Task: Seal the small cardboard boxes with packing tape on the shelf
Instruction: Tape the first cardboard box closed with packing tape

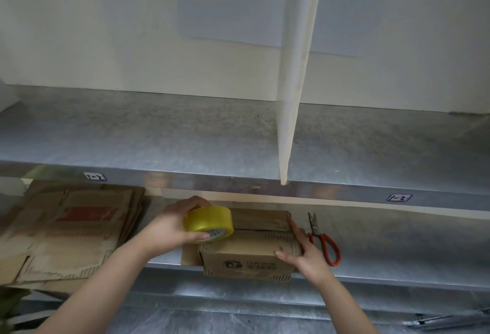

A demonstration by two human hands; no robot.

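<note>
Left grip [169,227] holds tape roll [209,220]; right grip [309,255] lies flat against box [249,247].

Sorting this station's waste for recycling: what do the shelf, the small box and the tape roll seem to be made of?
The shelf looks like sheet metal, probably galvanised steel: grey, mottled, dully reflective. The small box is brown cardboard, likely corrugated, matte and printed, creased at its edges. The tape roll seems glossy translucent yellow plastic film; its core material is unclear.
</note>
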